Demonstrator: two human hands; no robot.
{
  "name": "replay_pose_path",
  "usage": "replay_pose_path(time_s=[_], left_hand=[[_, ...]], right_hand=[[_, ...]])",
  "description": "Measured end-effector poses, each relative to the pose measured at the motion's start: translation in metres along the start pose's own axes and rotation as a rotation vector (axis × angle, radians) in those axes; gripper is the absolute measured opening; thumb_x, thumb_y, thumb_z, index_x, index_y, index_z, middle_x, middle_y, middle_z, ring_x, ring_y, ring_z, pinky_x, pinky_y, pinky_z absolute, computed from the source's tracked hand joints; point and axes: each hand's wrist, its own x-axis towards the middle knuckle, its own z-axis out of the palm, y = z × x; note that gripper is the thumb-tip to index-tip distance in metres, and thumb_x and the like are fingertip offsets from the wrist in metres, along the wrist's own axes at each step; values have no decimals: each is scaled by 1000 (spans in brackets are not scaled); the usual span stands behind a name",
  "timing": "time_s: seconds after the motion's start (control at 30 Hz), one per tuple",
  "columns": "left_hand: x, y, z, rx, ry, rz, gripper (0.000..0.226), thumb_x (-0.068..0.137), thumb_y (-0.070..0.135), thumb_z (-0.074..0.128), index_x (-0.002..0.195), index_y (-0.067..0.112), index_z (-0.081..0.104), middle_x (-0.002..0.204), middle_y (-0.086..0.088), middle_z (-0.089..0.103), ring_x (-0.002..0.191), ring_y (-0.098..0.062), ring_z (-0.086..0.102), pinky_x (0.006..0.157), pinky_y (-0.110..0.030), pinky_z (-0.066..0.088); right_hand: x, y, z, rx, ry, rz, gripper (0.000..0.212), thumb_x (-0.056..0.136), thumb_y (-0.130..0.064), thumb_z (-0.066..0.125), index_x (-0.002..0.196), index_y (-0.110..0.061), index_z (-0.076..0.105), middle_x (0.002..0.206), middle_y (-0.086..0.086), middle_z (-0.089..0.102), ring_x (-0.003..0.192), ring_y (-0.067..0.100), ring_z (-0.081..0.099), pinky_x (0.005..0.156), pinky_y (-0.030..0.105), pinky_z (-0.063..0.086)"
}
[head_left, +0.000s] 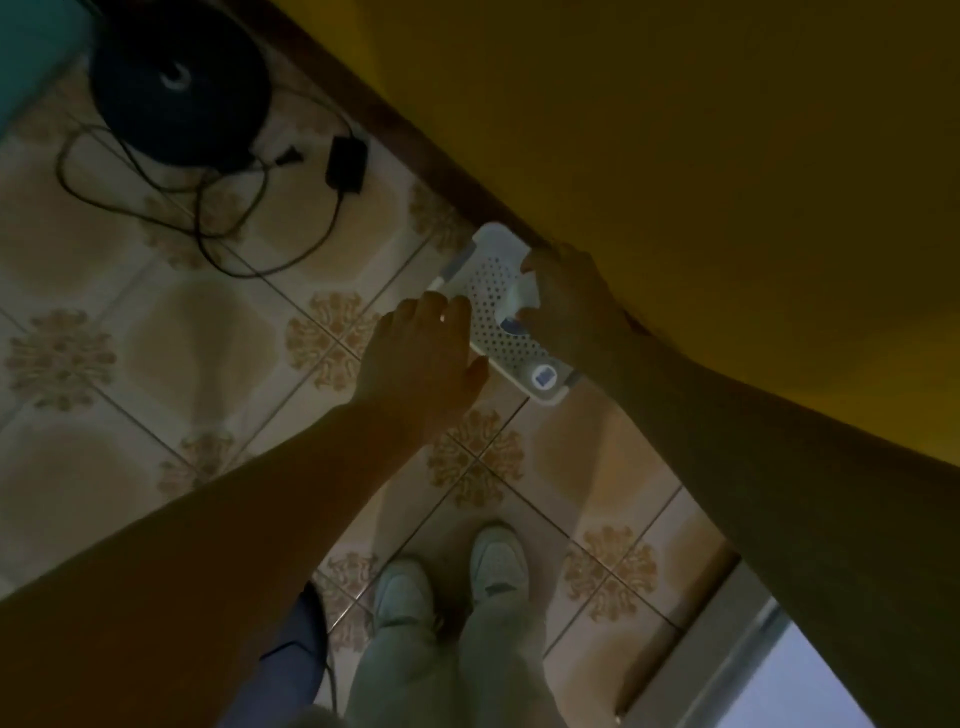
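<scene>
Two hands on perforated box (492, 335) by wall (675, 156): left (421, 358) flat, right (566, 301) tight around white tab (522, 297); cables (208, 218) beyond.

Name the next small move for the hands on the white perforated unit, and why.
Probably lift the white piece off with the right hand while the left hand braces the white perforated unit: right fingers pinch that piece, and the left hand rests on the unit's edge.

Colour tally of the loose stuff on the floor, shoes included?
White: 1, white perforated plastic device; left hand rests on it, right hand pinches its top piece.
Black: 2, black round disc base, black rectangular power adapter.
Pale grey: 2, pale grey shoes.
Total: 5
</scene>
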Motion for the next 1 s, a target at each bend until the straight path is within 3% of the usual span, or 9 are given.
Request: replay_pose_path(time_s=[0.13, 0.33, 0.5, 0.77, 1.0], left_hand=[[23, -17, 63, -49, 11, -14, 52, 91, 36, 54, 132, 6, 41, 129, -13, 48, 117, -30, 47, 96, -38, 39], [48, -23, 125, -43, 11, 23, 58, 92, 38, 52, 138, 7, 36, 134, -12, 44, 123, -28, 42, 101, -37, 35], [59, -24, 150, -12, 1, 33, 57, 91, 38, 52, 136, 6, 39, 135, -14, 43, 123, -30, 41, 100, -37, 35], [59, -19, 151, 59, -24, 33, 59, 90, 42, 51, 136, 8, 37, 136, -14, 41, 125, -31, 39, 100, -39, 35], [20, -7, 115, 63, -4, 14, 59, 88, 42, 54, 133, 7, 41, 134, -15, 43, 124, -31, 39, 98, -41, 35]], right_hand=[[30, 30, 71, 3, -3, 41, 42, 89, -20, 64, 125, -5, 49, 128, 17, 48, 119, 31, 47, 96, 38, 41], [62, 56, 134, -31, -29, 66, 47, 85, -24, 70, 124, -7, 49, 126, 15, 48, 121, 31, 43, 98, 35, 35], [69, 65, 175, 0, -20, 70, 50, 89, -16, 64, 134, -8, 45, 133, 16, 44, 126, 32, 38, 98, 39, 39], [64, 72, 173, -10, -27, 32, 55, 90, -22, 62, 139, -10, 40, 135, 16, 39, 127, 32, 36, 95, 38, 40], [30, 46, 127, -62, 24, -49, 57, 89, -25, 63, 137, -7, 37, 138, 17, 36, 130, 33, 33, 95, 39, 40]])
